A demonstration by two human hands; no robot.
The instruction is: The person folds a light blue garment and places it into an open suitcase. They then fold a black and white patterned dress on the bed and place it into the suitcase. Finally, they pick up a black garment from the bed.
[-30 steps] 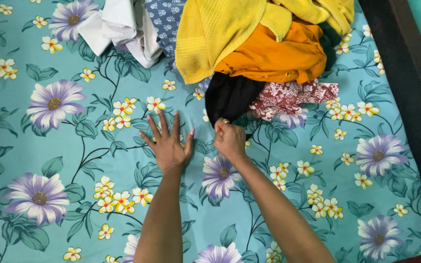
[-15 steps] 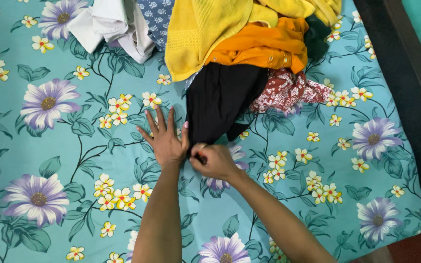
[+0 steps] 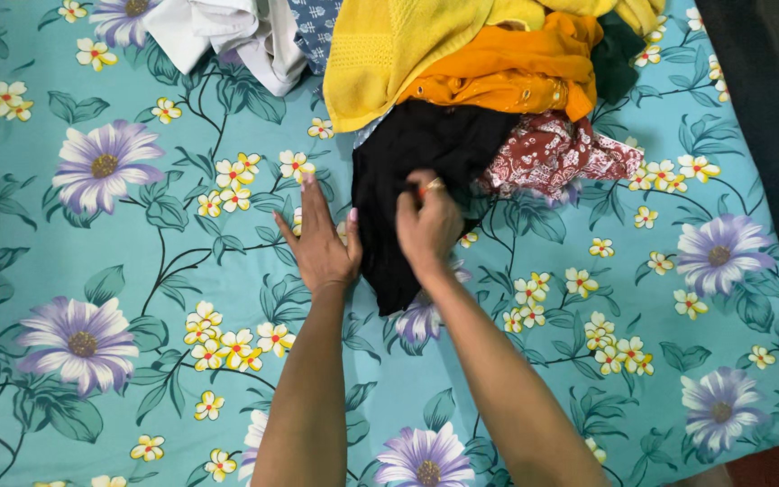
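Observation:
A black garment [image 3: 416,171] lies pulled out from under a pile of clothes onto the teal flowered bedsheet [image 3: 137,298]. My right hand [image 3: 427,225], with a ring on one finger, pinches the black cloth near its middle. My left hand [image 3: 320,236] lies flat on the sheet with fingers together, right beside the garment's left edge. Above the black cloth sit a yellow knitted garment [image 3: 407,45], an orange garment [image 3: 507,72] and a dark red patterned cloth [image 3: 556,158].
White clothes [image 3: 227,32] and a blue patterned cloth [image 3: 317,22] lie at the top of the bed. A dark bed frame [image 3: 768,99] runs down the right side. The sheet to the left and below my arms bears only its flower print.
The black garment has been drawn further out of the pile toward me. My right hand moved back up onto the cloth, and my left hand's fingers closed together.

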